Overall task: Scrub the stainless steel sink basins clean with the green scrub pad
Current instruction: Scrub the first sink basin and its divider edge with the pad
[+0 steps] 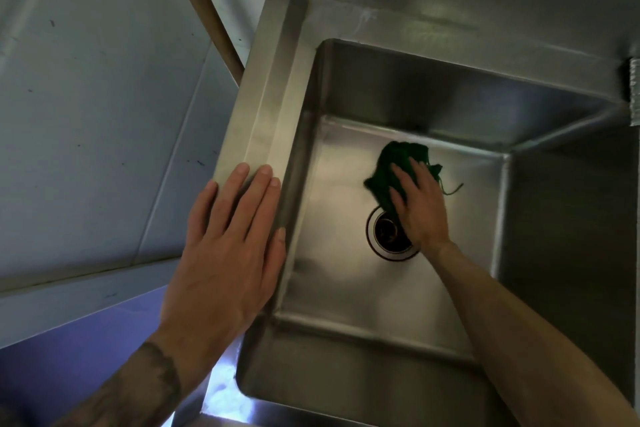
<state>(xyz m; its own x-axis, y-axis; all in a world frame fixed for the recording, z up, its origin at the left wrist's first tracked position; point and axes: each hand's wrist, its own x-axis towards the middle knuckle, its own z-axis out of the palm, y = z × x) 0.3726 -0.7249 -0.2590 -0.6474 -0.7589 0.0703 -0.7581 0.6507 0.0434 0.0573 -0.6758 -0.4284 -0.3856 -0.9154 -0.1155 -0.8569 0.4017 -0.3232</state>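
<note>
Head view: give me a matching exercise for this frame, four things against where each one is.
Things:
1. left hand
2. right hand
3. green scrub pad
4. drain

Places:
A. set in the basin floor, partly hidden by a hand
B. flat on the sink rim
C. crumpled on the basin floor, under fingers
D. down in the basin, pressing on the pad

Pairs: 1-B; 2-D; 3-C; 4-A.
</note>
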